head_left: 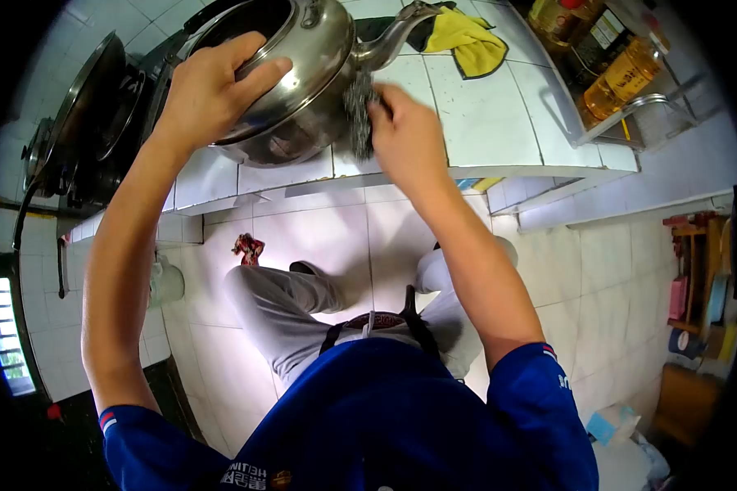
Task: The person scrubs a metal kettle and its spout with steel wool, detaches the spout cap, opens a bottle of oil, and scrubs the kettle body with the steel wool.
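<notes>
A shiny metal kettle [319, 61] sits tilted on the white tiled counter [475, 114], its spout pointing to the upper right and its top opening uncovered. My left hand [213, 86] grips the kettle's rim, with the thumb on the outside and the fingers over the edge of the opening. In my right hand [405, 135] is a grey steel wool scrubber [359, 114], pinched between thumb and fingers. The scrubber is against or right beside the kettle's side, below the spout; exact contact is hard to make out.
Behind the spout lies a yellow and dark cloth [465, 42]. Oil bottles [625, 78] stand on a rack at the right. A wok [78, 106] and other dark pans are at the left. The counter's front edge [303, 184] runs just before my legs.
</notes>
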A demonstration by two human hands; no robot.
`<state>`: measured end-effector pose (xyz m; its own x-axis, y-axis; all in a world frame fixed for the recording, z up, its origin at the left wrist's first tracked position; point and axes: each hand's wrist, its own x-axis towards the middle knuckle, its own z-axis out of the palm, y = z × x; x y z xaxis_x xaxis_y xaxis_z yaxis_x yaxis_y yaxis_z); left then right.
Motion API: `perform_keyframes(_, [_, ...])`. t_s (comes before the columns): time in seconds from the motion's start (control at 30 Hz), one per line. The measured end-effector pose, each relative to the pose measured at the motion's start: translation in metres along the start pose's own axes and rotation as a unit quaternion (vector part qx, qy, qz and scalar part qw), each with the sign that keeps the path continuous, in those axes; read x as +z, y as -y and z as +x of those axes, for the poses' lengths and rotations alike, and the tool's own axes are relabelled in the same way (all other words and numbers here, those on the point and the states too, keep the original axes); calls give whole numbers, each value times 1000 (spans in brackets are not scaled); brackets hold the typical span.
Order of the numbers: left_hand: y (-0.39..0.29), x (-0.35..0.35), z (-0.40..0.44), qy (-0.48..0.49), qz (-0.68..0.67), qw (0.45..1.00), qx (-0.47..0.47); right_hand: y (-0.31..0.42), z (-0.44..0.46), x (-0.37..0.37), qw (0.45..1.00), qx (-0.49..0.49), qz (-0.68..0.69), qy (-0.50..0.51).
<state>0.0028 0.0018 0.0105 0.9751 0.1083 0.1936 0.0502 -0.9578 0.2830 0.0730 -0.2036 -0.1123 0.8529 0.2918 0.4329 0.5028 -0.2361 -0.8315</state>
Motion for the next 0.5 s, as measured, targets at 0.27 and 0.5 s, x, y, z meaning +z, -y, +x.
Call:
perform_keyframes(0.27, [-3, 3, -2, -4, 2, 1000, -15, 15, 32, 1, 997, -28, 39, -62])
perform_keyframes(0.5, [6, -2, 1, -9, 60, 998, -3, -2, -6, 7, 998, 24, 58, -3])
